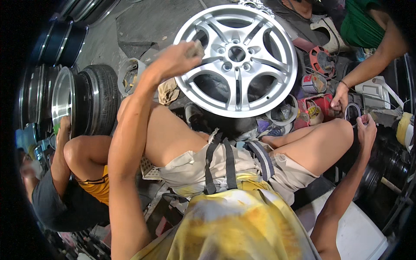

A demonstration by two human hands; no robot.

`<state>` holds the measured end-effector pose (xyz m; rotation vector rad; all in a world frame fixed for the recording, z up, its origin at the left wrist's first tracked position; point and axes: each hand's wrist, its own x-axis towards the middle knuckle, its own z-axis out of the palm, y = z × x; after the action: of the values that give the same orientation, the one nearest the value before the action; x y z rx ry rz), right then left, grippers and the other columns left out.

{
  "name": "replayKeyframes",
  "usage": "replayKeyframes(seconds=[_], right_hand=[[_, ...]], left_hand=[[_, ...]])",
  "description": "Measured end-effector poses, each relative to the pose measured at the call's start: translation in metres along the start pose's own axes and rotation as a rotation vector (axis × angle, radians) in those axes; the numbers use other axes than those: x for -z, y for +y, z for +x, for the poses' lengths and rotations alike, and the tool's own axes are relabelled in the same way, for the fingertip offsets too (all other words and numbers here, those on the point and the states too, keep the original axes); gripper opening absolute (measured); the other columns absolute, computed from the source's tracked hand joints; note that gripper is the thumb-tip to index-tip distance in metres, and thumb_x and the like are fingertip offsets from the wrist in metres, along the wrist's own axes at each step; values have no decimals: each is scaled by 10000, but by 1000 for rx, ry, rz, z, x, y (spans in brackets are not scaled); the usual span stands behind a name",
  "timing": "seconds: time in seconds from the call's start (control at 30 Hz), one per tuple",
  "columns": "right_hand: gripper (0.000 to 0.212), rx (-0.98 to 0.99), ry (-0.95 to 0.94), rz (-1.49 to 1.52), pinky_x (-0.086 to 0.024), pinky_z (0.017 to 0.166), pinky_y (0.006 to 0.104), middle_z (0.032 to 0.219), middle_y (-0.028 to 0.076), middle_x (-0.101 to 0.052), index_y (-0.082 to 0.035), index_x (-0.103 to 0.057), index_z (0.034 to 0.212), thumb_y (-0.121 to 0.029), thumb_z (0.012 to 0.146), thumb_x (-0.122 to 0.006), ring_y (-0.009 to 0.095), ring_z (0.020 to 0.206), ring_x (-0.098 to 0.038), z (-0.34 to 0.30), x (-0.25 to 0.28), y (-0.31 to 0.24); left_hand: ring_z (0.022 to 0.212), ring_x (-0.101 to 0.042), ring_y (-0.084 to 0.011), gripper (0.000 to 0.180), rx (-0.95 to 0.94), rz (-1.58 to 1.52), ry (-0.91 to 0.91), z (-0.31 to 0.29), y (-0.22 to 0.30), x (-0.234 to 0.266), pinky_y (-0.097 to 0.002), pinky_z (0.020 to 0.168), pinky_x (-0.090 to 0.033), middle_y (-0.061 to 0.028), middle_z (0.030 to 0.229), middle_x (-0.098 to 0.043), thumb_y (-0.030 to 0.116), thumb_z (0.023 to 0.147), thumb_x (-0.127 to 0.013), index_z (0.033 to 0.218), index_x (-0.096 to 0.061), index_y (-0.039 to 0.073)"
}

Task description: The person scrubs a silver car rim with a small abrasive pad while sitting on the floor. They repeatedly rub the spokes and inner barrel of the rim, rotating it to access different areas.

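A silver alloy wheel rim (237, 89) with paired spokes lies face up in front of my knees. Over its left edge, my left hand (180, 60) is closed round a small grey-beige pad or folded cloth (197, 49), its exact kind unclear. Out to the right, past my knee, my right hand (367, 128) pinches the edge of a small round container (352, 111) with a pale rim. A co-worker's hand (340, 96) reaches to the other side of that container. Whether the co-worker grips it too, I cannot tell.
Stacked rims and a tyre (102, 99) stand at the left, where another person touches a polished rim (64, 102). A white bucket (131, 77) and a crumpled tan cloth (168, 92) sit left of the wheel. Cans (313, 83) and a red tray (320, 104) crowd the right.
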<state>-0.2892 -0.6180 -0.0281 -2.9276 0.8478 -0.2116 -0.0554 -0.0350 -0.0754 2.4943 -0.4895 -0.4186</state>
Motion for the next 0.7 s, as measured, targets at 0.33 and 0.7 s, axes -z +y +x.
replayKeyframes(seconds=[0.33,0.7], right_hand=[[343,117,41,20,-502,758,426,825,208,-662,28,-652,950,-310,905,-689,394,783,-642,65,-42,-23],[421,-269,-510,528,-399,604,292,736,-60,-493,-122,-690,969,-541,934,-705,75,689,-469,95,-38,-114]], left_hand=[[1044,-598,-324,307,-136,719,-469,-85,36,-171,-460,896,-522,-185,1072,-594,109,849,-667,1116,-677,-40],[1063,-538,-345,353,-225,158,35,-50,136,-258,-421,894,-483,-213,1158,-553,32,835,-592,1168,-608,-83]])
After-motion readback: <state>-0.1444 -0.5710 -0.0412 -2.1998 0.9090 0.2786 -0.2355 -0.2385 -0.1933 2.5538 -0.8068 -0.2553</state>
